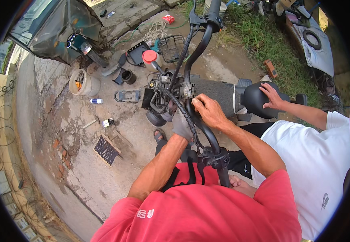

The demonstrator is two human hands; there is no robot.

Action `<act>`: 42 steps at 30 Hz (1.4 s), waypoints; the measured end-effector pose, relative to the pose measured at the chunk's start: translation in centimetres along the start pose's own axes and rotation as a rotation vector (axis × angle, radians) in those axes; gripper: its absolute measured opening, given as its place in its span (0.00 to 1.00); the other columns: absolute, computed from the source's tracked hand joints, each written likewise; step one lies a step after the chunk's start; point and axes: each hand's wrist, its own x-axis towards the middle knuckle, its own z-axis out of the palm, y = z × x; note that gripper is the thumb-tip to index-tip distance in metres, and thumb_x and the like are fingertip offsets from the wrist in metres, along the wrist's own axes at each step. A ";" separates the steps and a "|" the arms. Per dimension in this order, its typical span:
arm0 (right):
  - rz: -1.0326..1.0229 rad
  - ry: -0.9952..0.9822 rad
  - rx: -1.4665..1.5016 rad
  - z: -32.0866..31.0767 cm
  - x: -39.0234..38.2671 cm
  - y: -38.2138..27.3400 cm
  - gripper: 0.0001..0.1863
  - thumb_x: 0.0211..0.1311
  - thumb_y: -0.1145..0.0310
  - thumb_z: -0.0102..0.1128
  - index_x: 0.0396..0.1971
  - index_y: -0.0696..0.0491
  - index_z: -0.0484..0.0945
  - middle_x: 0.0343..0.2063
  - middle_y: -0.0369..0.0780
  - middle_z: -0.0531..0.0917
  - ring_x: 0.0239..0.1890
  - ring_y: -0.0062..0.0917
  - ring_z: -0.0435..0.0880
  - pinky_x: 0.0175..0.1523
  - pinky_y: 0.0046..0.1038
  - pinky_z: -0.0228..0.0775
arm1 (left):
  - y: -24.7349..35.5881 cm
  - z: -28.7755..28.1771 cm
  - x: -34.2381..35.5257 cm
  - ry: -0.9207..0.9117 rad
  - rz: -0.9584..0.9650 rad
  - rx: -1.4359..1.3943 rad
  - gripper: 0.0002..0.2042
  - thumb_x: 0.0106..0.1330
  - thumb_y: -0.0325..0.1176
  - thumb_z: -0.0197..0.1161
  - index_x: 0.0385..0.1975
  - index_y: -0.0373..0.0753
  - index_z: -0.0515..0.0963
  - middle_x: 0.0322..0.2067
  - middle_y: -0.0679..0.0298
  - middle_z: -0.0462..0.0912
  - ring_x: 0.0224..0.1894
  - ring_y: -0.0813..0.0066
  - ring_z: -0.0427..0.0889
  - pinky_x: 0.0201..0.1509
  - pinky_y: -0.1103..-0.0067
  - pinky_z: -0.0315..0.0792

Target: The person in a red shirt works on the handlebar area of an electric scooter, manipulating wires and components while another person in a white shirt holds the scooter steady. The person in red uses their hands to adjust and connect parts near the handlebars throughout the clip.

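Where cables pass, left hand — half-hidden

Below me I have cracked grey concrete ground; on it, by the clock of my view, I see a whitish bucket at ten, a white-and-blue can at half past nine, a hammer at nine; a black-webbed frame lies at eight, brick pieces farther out; a red-lidded jar stands at eleven; rope and a red box lie near twelve.

Red short-sleeved shirt, white printed characters
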 end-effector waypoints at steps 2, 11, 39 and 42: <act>-0.033 0.076 -0.031 -0.2 -1.4 0.7 0.21 0.76 0.54 0.54 0.46 0.59 0.81 0.41 0.49 0.85 0.46 0.48 0.83 0.53 0.45 0.73 | 0.3 0.9 -0.4 0.054 -0.060 -0.028 0.19 0.83 0.52 0.46 0.54 0.46 0.76 0.47 0.62 0.84 0.47 0.65 0.85 0.53 0.67 0.83; -0.177 0.094 -0.335 -1.9 -3.1 0.0 0.33 0.74 0.44 0.53 0.53 0.63 0.82 0.40 0.51 0.84 0.47 0.48 0.83 0.56 0.45 0.73 | -1.5 -1.2 4.2 0.146 -0.044 -0.075 0.16 0.83 0.45 0.46 0.49 0.41 0.77 0.39 0.59 0.85 0.37 0.63 0.87 0.41 0.70 0.86; -0.212 0.236 0.093 -1.0 1.0 -4.4 0.15 0.72 0.61 0.66 0.38 0.60 0.84 0.28 0.42 0.86 0.29 0.25 0.82 0.37 0.31 0.74 | -0.7 -1.6 3.9 -0.122 -0.070 -0.125 0.21 0.81 0.49 0.46 0.52 0.38 0.76 0.48 0.61 0.82 0.51 0.69 0.83 0.60 0.69 0.80; -0.209 0.087 0.084 -2.3 1.5 -3.2 0.14 0.72 0.61 0.66 0.38 0.60 0.84 0.30 0.45 0.85 0.32 0.29 0.83 0.40 0.34 0.74 | 0.2 0.2 2.5 -0.144 -0.081 -0.121 0.21 0.83 0.49 0.43 0.57 0.40 0.75 0.50 0.61 0.83 0.54 0.67 0.84 0.61 0.69 0.81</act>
